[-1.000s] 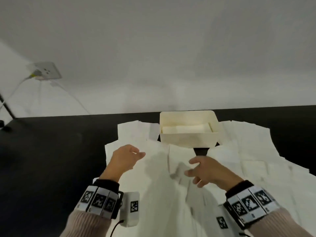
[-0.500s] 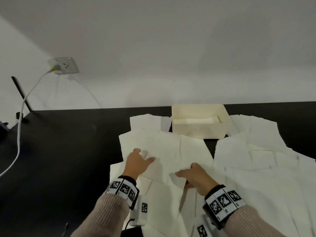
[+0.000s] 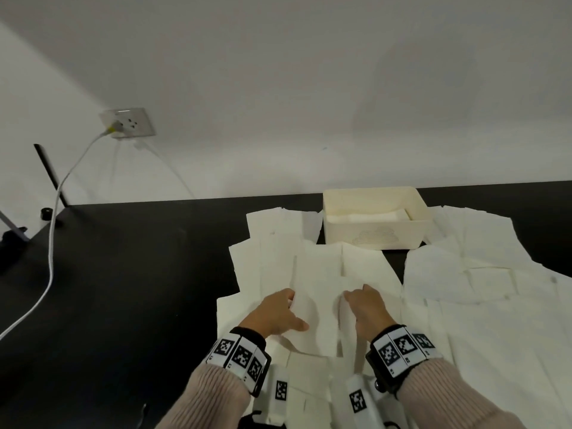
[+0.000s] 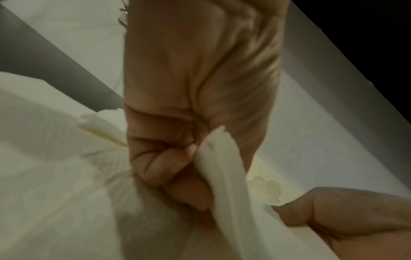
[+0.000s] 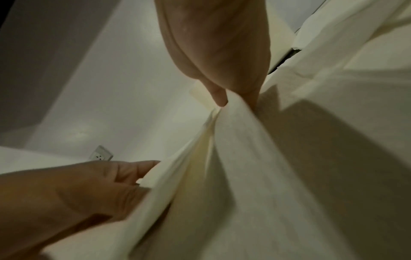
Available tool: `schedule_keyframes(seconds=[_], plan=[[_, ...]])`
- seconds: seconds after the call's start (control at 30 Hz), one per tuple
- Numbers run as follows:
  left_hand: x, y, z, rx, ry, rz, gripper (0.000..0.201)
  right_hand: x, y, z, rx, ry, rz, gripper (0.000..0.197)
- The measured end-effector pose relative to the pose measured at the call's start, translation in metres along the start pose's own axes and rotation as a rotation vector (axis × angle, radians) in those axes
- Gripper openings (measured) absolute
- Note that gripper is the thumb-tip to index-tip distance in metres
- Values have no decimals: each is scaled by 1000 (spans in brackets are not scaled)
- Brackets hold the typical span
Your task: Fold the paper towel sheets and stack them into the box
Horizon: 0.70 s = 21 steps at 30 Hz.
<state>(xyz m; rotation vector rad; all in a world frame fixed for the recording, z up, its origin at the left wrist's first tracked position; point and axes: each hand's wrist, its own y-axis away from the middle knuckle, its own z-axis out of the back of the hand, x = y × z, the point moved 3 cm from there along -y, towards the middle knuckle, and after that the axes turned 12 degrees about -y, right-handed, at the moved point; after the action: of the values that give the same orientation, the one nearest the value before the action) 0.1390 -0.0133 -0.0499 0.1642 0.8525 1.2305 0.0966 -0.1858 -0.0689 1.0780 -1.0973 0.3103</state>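
Two hands pinch one paper towel sheet (image 3: 315,300) near the bench's front edge: left hand (image 3: 275,311) and right hand (image 3: 366,306) each grasp a side. Folding well likely means matching edges before creasing. Box (image 3: 376,239) sits behind.

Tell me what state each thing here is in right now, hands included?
Left hand: fingers curled, pinching the sheet's edge.
Right hand: pinching the same sheet.
Held sheet: partly lifted between both hands.
Box: open, folded towels inside.
Other sheets: lying flat, overlapping on the table.
Wall socket: cable plugged in.
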Motion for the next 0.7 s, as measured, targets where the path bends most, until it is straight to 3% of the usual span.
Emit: schedule_keyframes(seconds=[0.07,0.2,0.3,0.4,0.5,0.7], plan=[[0,4,-1,66,-82,-25,60,4,-2,-3,-18,18,16,35],[5,8,-7,138,-213,-47,84,6,-7,-13,-41,-18,13,36],[9,7,-8,136,-170,-73,72,3,-11,-11,-65,-164,-71,50],[13,5,2,-69,-59,-52,58,-7,-15,-3,12,-317,-193,73],[21,-2,15,-357,-4,88,71,-16,-7,0,134,-254,-157,67],[15,-17,13,-334,135,201,81,-16,-11,-2,151,-115,-54,37]])
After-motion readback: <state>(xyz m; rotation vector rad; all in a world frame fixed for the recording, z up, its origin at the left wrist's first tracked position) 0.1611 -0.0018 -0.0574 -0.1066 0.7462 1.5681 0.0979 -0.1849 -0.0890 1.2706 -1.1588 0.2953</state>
